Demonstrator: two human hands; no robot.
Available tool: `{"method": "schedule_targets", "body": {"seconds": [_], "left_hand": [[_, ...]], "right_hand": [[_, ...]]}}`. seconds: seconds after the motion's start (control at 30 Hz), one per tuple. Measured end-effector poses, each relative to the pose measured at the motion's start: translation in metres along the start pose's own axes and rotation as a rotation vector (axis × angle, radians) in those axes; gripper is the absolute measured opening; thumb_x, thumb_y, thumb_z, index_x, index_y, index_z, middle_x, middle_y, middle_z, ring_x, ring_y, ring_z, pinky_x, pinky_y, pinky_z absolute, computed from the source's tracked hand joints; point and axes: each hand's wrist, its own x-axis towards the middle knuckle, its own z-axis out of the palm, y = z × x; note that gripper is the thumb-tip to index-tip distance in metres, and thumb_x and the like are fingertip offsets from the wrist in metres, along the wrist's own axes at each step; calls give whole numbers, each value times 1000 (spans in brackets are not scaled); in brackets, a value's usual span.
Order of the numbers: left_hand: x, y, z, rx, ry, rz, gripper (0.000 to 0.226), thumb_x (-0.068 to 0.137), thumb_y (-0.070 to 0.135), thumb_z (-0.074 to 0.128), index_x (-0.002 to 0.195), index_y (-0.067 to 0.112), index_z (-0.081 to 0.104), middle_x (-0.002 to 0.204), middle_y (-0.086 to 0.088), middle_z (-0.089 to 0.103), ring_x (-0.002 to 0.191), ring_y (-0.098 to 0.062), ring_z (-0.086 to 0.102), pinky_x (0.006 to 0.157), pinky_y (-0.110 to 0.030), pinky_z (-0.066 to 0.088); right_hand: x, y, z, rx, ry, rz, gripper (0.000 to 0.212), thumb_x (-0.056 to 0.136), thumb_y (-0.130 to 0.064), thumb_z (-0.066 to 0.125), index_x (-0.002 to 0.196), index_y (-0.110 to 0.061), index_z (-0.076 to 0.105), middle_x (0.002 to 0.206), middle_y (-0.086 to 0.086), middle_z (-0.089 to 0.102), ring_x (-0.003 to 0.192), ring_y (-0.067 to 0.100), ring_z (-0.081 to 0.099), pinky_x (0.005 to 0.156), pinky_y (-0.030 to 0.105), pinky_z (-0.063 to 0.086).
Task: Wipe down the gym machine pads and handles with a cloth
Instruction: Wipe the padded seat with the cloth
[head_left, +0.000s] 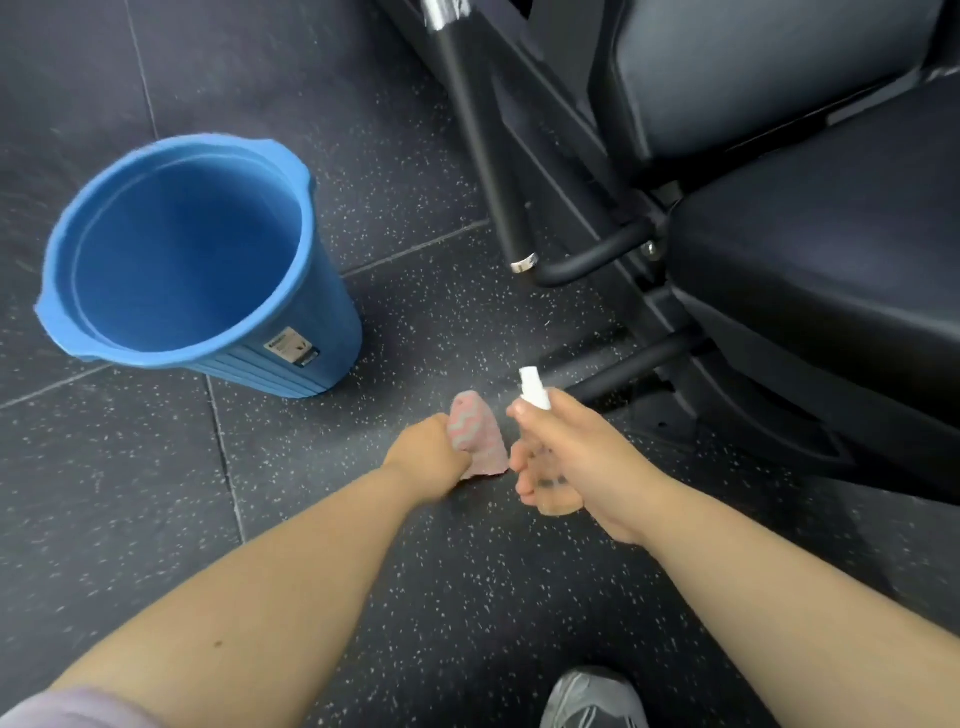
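Observation:
My left hand grips a bunched pink cloth with grey zigzag stripes, held low over the floor. Just to its right, my right hand holds a small clear spray bottle with a white nozzle that points toward the cloth; my index finger rests on top of the nozzle. The gym machine's black seat pad and back pad fill the upper right. A black handle bar with a chrome end slants down beside them.
A blue plastic bucket stands on the dark speckled rubber floor at the left. Black frame tubes run along the floor under the seat. My grey shoe shows at the bottom edge.

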Motion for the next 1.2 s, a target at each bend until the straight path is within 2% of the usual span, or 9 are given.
{"method": "schedule_targets", "body": {"seconds": [0.1, 0.2, 0.27, 0.37, 0.47, 0.57, 0.73, 0.9, 1.2], "left_hand": [[-56, 19, -48, -273, -41, 35, 25, 89, 10, 50, 114, 13, 47, 102, -7, 60, 86, -22, 58, 67, -32, 47], [-129, 43, -104, -352, -50, 45, 28, 88, 11, 50, 115, 19, 46, 102, -3, 62, 91, -20, 60, 75, -34, 50], [-183, 63, -140, -379, -70, 80, 17, 86, 6, 49, 100, 16, 51, 91, -4, 64, 79, -23, 62, 67, -34, 54], [-267, 103, -192, -406, -127, 133, 21, 82, -7, 42, 73, 11, 48, 64, -11, 49, 55, -20, 47, 47, -30, 40], [-342, 151, -238, -378, -187, 168, 20, 81, -7, 43, 81, 12, 51, 66, -9, 46, 60, -19, 42, 56, -32, 38], [-398, 197, -269, -333, -239, 208, 18, 80, -4, 46, 80, 14, 50, 64, -6, 46, 61, -19, 42, 58, -31, 37], [-460, 265, -287, -209, -268, 213, 18, 85, 0, 49, 78, 16, 54, 72, -7, 59, 66, -22, 57, 57, -30, 50], [-488, 339, -256, -146, -258, 237, 22, 87, -5, 47, 84, 13, 58, 55, 3, 59, 47, -12, 55, 50, -25, 47], [-522, 449, -173, 4, -423, 377, 14, 84, -2, 47, 86, 8, 56, 52, -2, 56, 42, -19, 51, 41, -25, 42]], "right_hand": [[-41, -39, -1, 36, 45, -20, 15, 101, -45, 51, 114, -39, 55, 81, 0, 66, 57, 14, 56, 50, 25, 46], [-102, -87, -2, 193, 119, -9, 18, 99, -23, 51, 115, -34, 52, 89, 6, 58, 65, 16, 59, 62, 32, 51], [-151, -118, 1, 274, 156, -18, 30, 95, -12, 59, 118, -29, 50, 100, 10, 60, 72, 16, 64, 65, 31, 55], [-236, -166, 4, 326, 206, -49, 39, 93, -15, 67, 123, -32, 48, 103, 9, 70, 66, 15, 61, 61, 30, 53], [-320, -205, -1, 404, 280, -69, 32, 98, -24, 61, 123, -40, 48, 82, 5, 66, 60, 17, 55, 57, 31, 48], [-389, -224, -15, 468, 362, -30, 35, 98, -15, 58, 123, -37, 48, 90, 6, 60, 68, 19, 62, 68, 35, 54], [-492, -233, -57, -15, 549, -21, 73, 89, -10, 58, 139, -56, 27, 97, -1, 61, 63, 14, 55, 59, 25, 47], [-569, -222, -123, -470, 768, 78, 77, 92, -16, 50, 147, -57, 16, 93, -6, 51, 84, 21, 54, 73, 35, 49], [-658, -163, -190, -571, 1039, 395, 77, 91, -15, 46, 149, -54, 12, 97, -1, 48, 80, 25, 52, 59, 32, 38]]}}
